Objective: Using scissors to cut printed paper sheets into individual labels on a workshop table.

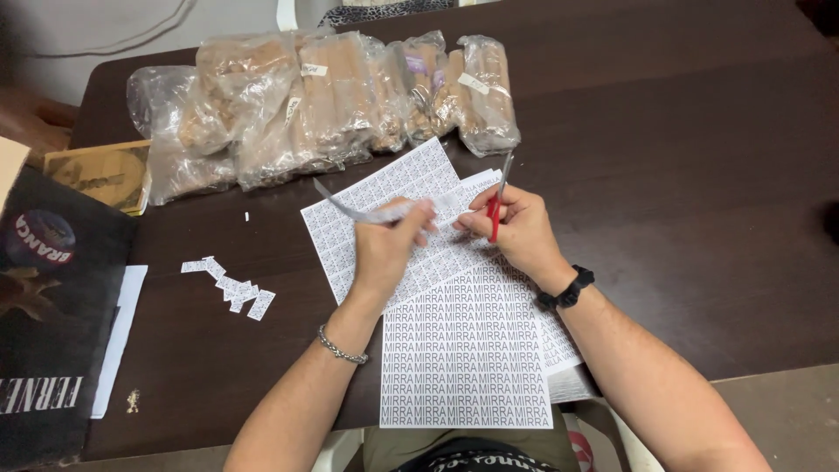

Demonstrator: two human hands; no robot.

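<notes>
— What's around the hands?
— Bagged bundles (332, 105) behind, cut slips (232, 284) left on the worktop (682, 218).
— And the hands?
— Left hand (384, 249) fingers pinch a paper strip (371, 212) above the label sheets (411, 227); right hand (520, 232) grips red-handled scissors (498, 197), blades closed.

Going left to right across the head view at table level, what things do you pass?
Dark printed box → small cut paper labels → left hand holding a paper strip → right hand with red-handled scissors → bare dark table.
</notes>
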